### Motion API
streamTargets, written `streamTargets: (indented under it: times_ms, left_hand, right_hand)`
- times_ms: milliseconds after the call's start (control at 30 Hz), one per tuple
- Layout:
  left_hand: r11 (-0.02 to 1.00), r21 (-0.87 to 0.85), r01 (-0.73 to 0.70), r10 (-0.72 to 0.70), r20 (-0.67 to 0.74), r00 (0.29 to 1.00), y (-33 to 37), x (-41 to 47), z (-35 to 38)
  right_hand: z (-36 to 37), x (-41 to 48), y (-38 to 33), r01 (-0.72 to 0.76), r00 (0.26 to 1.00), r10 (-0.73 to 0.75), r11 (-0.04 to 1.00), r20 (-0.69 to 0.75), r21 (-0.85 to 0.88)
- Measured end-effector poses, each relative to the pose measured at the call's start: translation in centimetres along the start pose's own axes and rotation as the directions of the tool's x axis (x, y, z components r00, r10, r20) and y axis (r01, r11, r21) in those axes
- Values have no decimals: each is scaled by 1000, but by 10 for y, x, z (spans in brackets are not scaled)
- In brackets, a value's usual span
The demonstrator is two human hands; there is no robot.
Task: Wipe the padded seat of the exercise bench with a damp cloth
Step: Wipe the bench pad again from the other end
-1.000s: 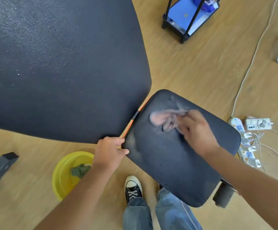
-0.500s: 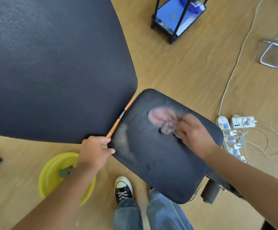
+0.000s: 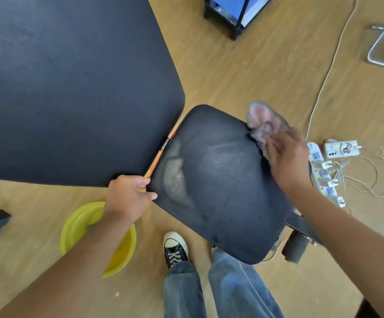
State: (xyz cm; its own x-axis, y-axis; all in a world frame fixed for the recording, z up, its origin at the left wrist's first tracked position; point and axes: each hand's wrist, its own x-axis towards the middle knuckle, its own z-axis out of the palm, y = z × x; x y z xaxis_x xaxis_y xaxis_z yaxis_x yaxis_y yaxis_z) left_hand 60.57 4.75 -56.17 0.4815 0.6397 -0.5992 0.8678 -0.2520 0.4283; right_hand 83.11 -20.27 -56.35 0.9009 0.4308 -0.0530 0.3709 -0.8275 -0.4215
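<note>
The black padded seat (image 3: 220, 191) of the bench lies in the middle, with damp shiny patches on its left and centre. My right hand (image 3: 287, 159) holds a pinkish-grey cloth (image 3: 264, 121) at the seat's far right edge; part of the cloth hangs past the edge over the floor. My left hand (image 3: 129, 198) grips the seat's near left corner, fingers curled over the rim. The bench's large black backrest pad (image 3: 67, 88) fills the upper left.
A yellow basin (image 3: 117, 253) sits on the wooden floor under my left forearm. A white power strip (image 3: 321, 177) with plugs and cords lies right of the seat. A black foam roller (image 3: 295, 249), a black-framed rack (image 3: 234, 12) and my shoe (image 3: 175, 247) are nearby.
My right hand swept the cloth from the seat's upper middle out to its far right edge. My left hand kept its hold on the corner. The camera shifted.
</note>
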Motion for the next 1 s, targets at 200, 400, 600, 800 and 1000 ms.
streamTargets:
  times_ms: [200,400,600,800,1000]
  left_hand:
    - [1000,21,12,-12,5,1000,2,-2,0]
    - [1000,5,10,-10,-4,1000,3,-2,0]
    - [1000,-1,27,-27,-14,1000,3,-2,2]
    - [999,-10,38,-39,-18,999,3,-2,2]
    - [1000,-15,12,-13,-15,1000,1,-1,3]
  right_hand:
    - [25,-120,-48,191,856,-230,973,463,130]
    - [8,-56,12,562,691,-510,825,512,63]
    - [17,-70,-16,-159,985,150,981,82,115]
    - [41,-170,5,707,482,-721,656,498,264]
    - [-20,-24,47,72,997,-73,995,-14,-63]
